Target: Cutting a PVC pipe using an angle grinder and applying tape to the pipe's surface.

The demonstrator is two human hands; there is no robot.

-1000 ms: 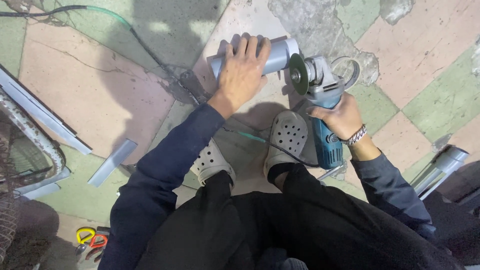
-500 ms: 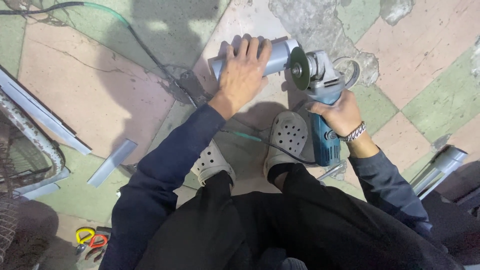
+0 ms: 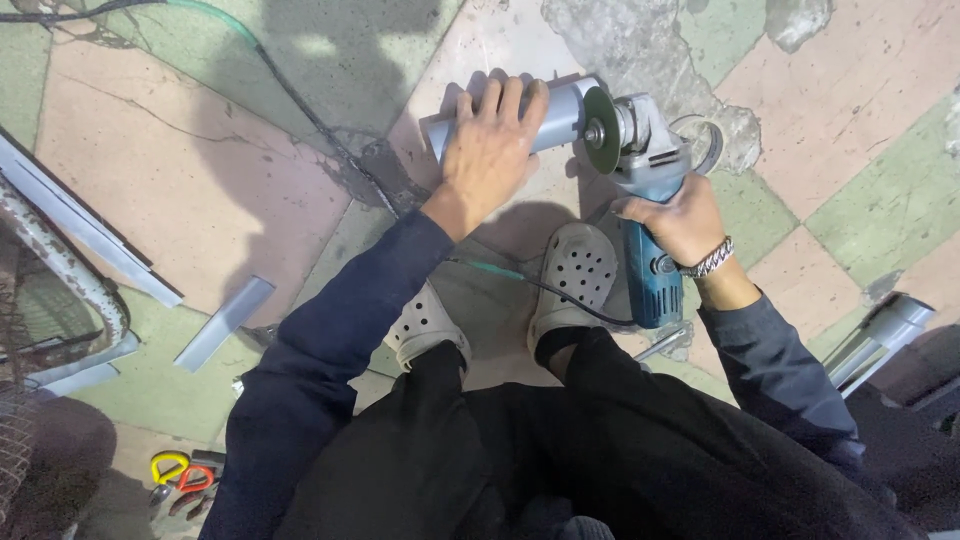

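Your left hand (image 3: 490,150) presses down flat on a grey pipe (image 3: 545,118), its fingers (image 3: 500,100) draped over the top and curled around the far side, pinning it to the tiled floor (image 3: 180,170). The pipe lies crosswise just beyond your shoes (image 3: 570,275). Your right hand (image 3: 675,215) has its fingers closed tightly around the body of a blue angle grinder (image 3: 650,200), and a metal bracelet (image 3: 708,260) sits on that wrist. The grinder's disc (image 3: 600,130) stands upright against the right-hand end of the pipe, touching or very nearly so; you cannot tell which. A black cable (image 3: 560,295) runs back from the grinder across your right shoe. Well left of the pipe lie a short flat metal strip (image 3: 222,322) and longer metal profiles (image 3: 90,235). Another grey tube (image 3: 880,340) rests far to the pipe's right.
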